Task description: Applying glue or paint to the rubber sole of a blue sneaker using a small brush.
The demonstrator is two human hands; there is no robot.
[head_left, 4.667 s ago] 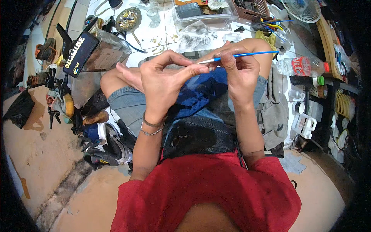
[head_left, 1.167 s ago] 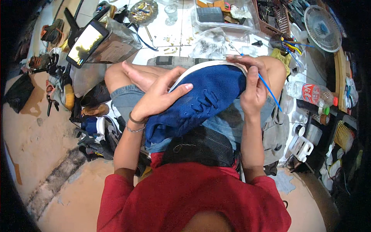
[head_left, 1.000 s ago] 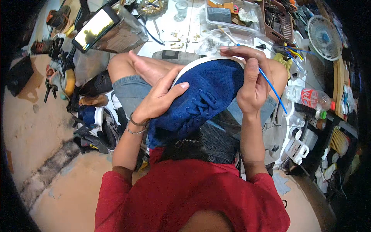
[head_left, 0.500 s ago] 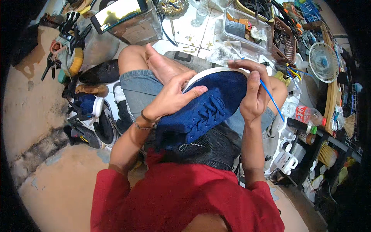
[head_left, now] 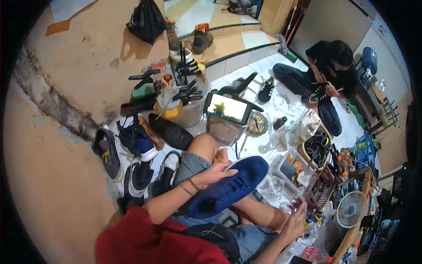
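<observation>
A dark blue lace-up sneaker (head_left: 233, 187) lies tilted over my lap, its toe pointing away to the right. My left hand (head_left: 222, 173) is closed on its near left edge, thumb over the upper and fingers beneath. Apart from the shoe, my right hand (head_left: 293, 223) is off to the right beside the brown basket and some coloured handles. Its fingers are bent together; a bit of blue shows by them, but what they hold is too small to make out.
A lit phone (head_left: 227, 108) leans on a clear box. Several shoes (head_left: 140, 178) lie at my left by the wall. At right are a clear tub (head_left: 288, 169), a brown basket (head_left: 320, 193) and a small fan (head_left: 351, 210). Another person (head_left: 327, 75) sits at the far right holding a shoe.
The view has swung up and to the left, bringing the other person into sight. My right hand, which held a thin blue stick by the toe, has moved away from the sneaker.
</observation>
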